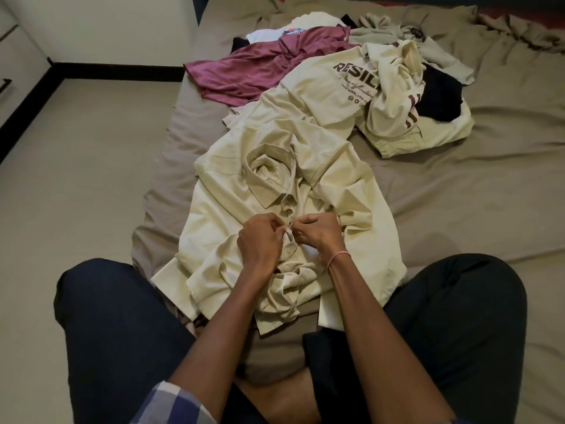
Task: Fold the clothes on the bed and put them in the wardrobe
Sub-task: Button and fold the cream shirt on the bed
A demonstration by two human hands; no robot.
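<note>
Pinching cream shirt (pixel 305 179) placket, left hand (pixel 260 240), right hand (pixel 318 234); both clamped, on bed (pixel 458 194)

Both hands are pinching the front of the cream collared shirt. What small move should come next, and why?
Probably finish fastening the front where the fingers meet. The left hand and right hand pinch the two front edges of the cream shirt together. The cloth below them lies bunched, so a closed front should fold flatter.
</note>
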